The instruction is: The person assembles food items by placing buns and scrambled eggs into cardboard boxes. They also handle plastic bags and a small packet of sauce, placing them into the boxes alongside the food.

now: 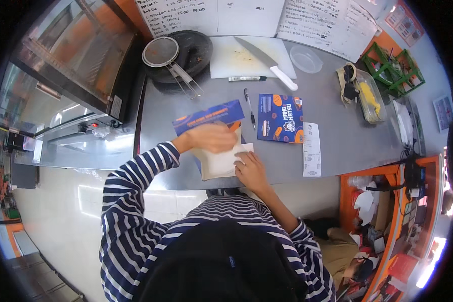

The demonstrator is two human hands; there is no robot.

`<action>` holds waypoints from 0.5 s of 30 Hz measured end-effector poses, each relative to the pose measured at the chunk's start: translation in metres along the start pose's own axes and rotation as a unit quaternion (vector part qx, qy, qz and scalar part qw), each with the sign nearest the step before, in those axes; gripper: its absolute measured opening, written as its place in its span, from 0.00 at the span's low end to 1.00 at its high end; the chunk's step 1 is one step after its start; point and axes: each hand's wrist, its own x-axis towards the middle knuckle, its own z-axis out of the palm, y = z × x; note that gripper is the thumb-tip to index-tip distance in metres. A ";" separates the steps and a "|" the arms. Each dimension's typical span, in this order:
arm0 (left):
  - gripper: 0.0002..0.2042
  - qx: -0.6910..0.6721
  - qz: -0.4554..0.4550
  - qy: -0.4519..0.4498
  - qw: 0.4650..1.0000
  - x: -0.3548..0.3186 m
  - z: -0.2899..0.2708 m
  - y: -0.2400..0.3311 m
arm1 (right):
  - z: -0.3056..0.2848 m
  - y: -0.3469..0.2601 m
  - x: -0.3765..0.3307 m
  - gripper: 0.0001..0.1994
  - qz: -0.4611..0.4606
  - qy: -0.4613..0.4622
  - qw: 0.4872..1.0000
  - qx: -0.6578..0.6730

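In the head view, I have both bare hands over an opened blue cardboard box (209, 116) lined with pale paper (220, 165), near the front edge of the grey metal surface (282, 166). The left hand (211, 138) crosses above the lining, just in front of the box's raised printed flap; it is blurred, and I cannot tell whether its fingers hold anything. The right hand (251, 171) is at the box's right side, fingers bent and touching the edge of the paper; I cannot tell if they pinch it.

Beyond the box I see a slim black-and-clear pen (253, 121), and right of that a flat blue-and-orange printed carton (280, 121) beside a long white paper receipt (312, 153). Farther back, a large white-handled knife (259, 54) lies slantwise across a white cutting board (224, 63), its handle reaching past the near edge, where a white-and-black marker (246, 78) lies. To the left, a round wire-mesh strainer (160, 52) rests on a dark round pan (199, 55).
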 end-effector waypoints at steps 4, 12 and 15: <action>0.10 -0.204 0.005 -0.135 0.970 -0.003 0.007 0.052 | -0.011 -0.002 0.018 0.19 0.103 -0.081 0.991 -0.017; 0.16 -0.238 -0.247 -0.291 0.893 -0.063 -0.033 0.091 | -0.007 0.019 0.015 0.38 0.260 -0.019 0.955 0.144; 0.16 -0.181 -0.367 -0.286 0.866 -0.055 -0.040 0.095 | -0.016 0.006 0.025 0.36 0.265 -0.104 0.932 0.225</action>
